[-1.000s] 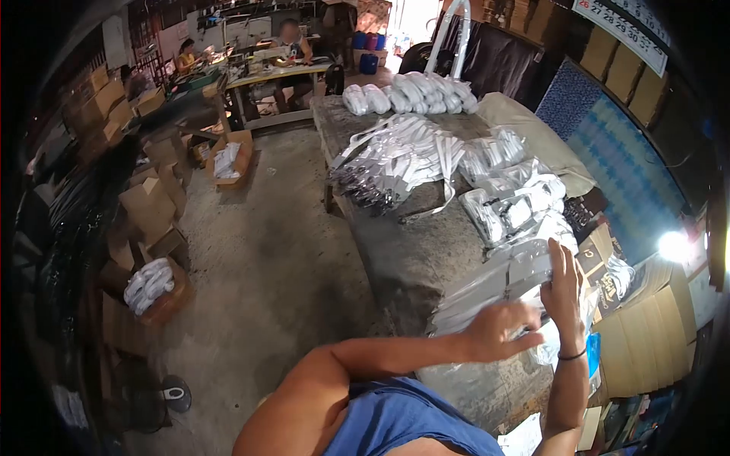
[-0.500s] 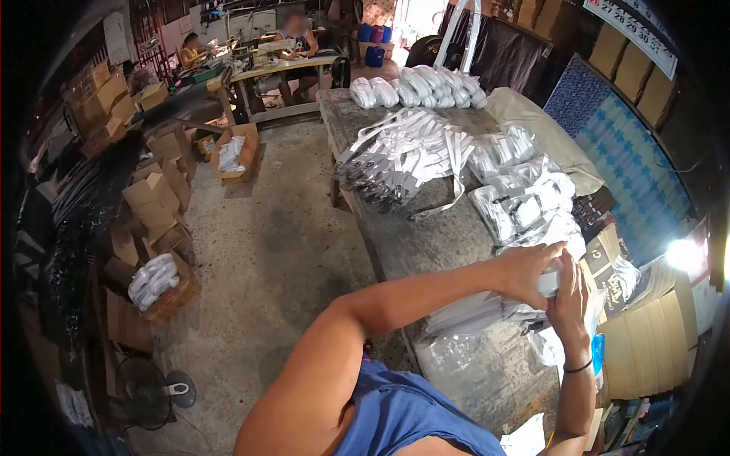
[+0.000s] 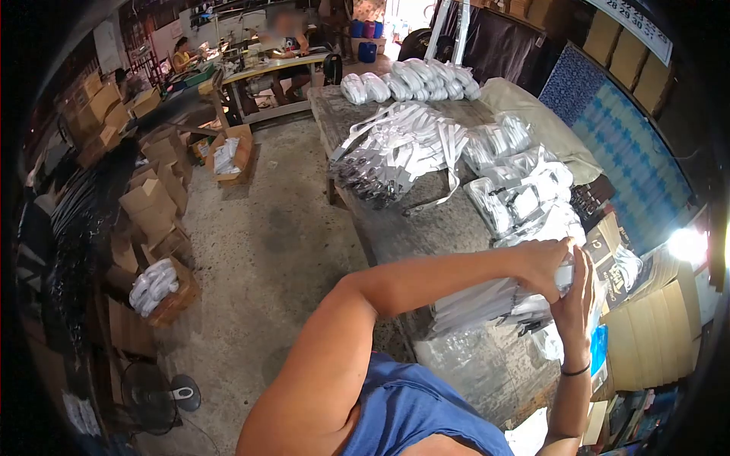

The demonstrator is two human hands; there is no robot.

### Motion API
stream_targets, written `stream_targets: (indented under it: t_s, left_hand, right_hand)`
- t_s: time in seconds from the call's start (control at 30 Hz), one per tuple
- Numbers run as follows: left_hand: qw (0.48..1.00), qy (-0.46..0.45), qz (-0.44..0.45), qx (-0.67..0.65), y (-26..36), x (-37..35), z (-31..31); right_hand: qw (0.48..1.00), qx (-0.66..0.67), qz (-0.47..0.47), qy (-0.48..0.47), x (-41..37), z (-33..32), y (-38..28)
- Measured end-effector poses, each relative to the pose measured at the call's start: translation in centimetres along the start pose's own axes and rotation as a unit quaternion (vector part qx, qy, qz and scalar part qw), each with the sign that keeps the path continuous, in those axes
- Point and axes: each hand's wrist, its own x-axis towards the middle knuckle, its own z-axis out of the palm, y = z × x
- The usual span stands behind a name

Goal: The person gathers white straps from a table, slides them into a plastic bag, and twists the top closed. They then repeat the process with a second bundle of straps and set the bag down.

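My left hand reaches across from the left, its fingers curled round a small whitish packet at the right side of the table. From below, my right hand, with a dark band at the wrist, closes on the same packet from the other side. Most of the packet is hidden by my fingers, so its contents cannot be made out. Plastic-wrapped white bundles lie just beyond my hands. Under my left forearm rests a stack of flat clear plastic bags.
A heap of white straps with dark ends covers the middle of the worktable. More white bundles line its far end. Cardboard sheets stand at right. Cartons and a fan are at left. Two people sit at the back.
Both hands have shifted slightly right, still round the packet. My left fingers are drawn in closer over it. The whole view has moved a little.
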Motion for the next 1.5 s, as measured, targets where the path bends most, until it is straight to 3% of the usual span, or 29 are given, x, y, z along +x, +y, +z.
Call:
stream_targets:
  t_s: [0.07,0.13,0.2,0.27,0.3,0.4,0.47,0.53,0.57,0.63,0.67,0.7,0.73,0.8,0.9,1.0,1.03,1.07,1.1,1.13,1.27,1.33,1.4,1.5]
  left_hand:
    - [1.0,-0.015,0.0,0.002,1.1,0.3,-0.7]
    - [0.994,-0.09,-0.063,0.006,2.6,0.4,-1.5]
    - [0.996,-0.08,-0.045,-0.006,1.4,1.7,-0.8]
    - [0.999,-0.047,0.027,-0.002,1.5,1.9,-0.9]
    - [0.997,-0.081,-0.003,-0.006,1.7,2.1,-1.2]
    - [0.997,-0.063,0.022,-0.044,0.3,2.8,-0.4]
    - [0.998,-0.069,0.006,-0.005,0.1,2.7,-0.4]
    - [0.987,0.06,0.134,-0.069,-1.4,2.9,0.7]
    - [0.958,0.117,0.252,0.072,-2.7,3.3,0.4]
    - [0.966,0.048,0.226,-0.118,-4.3,4.3,-0.4]
    - [0.905,-0.101,0.047,-0.412,-3.6,2.5,-3.0]
    - [0.916,-0.105,0.046,-0.385,-5.3,3.5,-3.3]
    - [0.91,-0.101,0.005,-0.403,-4.9,2.5,-4.2]
    - [0.91,-0.16,0.024,-0.382,-5.5,3.0,-4.7]
    - [0.905,-0.198,0.001,-0.377,-5.8,3.8,-4.3]
    - [0.863,-0.202,-0.038,-0.461,-6.2,4.1,-2.0]
    - [0.854,-0.2,-0.004,-0.48,-5.5,3.7,-1.4]
    - [0.844,-0.196,0.03,-0.498,-4.9,3.3,-0.7]
    - [0.879,-0.203,0.014,-0.431,-4.8,3.4,-0.3]
    - [0.875,-0.216,0.014,-0.433,-4.6,3.2,0.6]
    - [0.835,-0.177,-0.026,-0.521,-5.6,1.1,4.7]
    - [0.778,-0.147,-0.032,-0.61,-5.7,0.2,6.4]
    - [0.778,-0.169,-0.066,-0.601,-5.4,-0.6,6.7]
    - [0.813,-0.166,-0.029,-0.557,-4.2,-1.1,6.9]
  right_hand:
    - [1.0,-0.009,0.013,0.023,0.0,-0.2,-0.2]
    - [0.996,0.046,0.06,0.039,-0.2,-0.2,0.1]
    - [0.995,0.05,0.071,0.055,-0.1,-0.2,0.3]
    - [0.997,0.012,0.061,0.04,0.3,-0.8,0.3]
    - [0.995,0.032,0.085,0.039,0.4,-0.7,0.1]
    - [0.999,-0.002,0.02,0.042,0.2,0.3,2.0]
    - [0.999,0.019,0.036,0.033,0.3,0.6,2.1]
    - [0.998,-0.015,0.009,0.056,1.1,0.1,1.9]
    - [0.998,0.023,-0.009,0.065,1.6,-0.4,1.9]
    - [0.997,0.021,-0.009,0.075,2.4,-0.4,3.2]
    - [0.996,0.05,-0.026,0.076,3.3,-1.4,3.0]
    - [0.995,0.09,-0.003,0.052,3.8,-2.3,3.0]
    - [0.996,0.078,-0.021,0.042,4.2,-3.1,3.5]
    - [0.989,0.125,-0.069,0.035,5.5,-4.8,4.0]
    - [0.99,0.095,-0.085,0.066,6.7,-6.1,4.1]
    - [0.986,0.149,-0.068,0.044,6.6,-6.3,5.8]
    - [0.983,0.138,-0.085,0.085,6.5,-6.3,5.7]
    - [0.97,0.21,-0.076,0.093,6.0,-5.2,6.1]
    - [0.967,0.22,-0.075,0.1,5.3,-4.5,6.6]
    - [0.964,0.232,-0.076,0.107,4.9,-4.3,6.7]
    - [0.968,0.219,-0.042,0.116,3.2,-3.4,6.4]
    - [0.967,0.222,-0.019,0.123,2.9,-3.5,6.0]
    - [0.979,0.173,-0.016,0.111,2.8,-3.8,6.1]
    - [0.982,0.154,-0.023,0.104,2.7,-4.5,5.8]
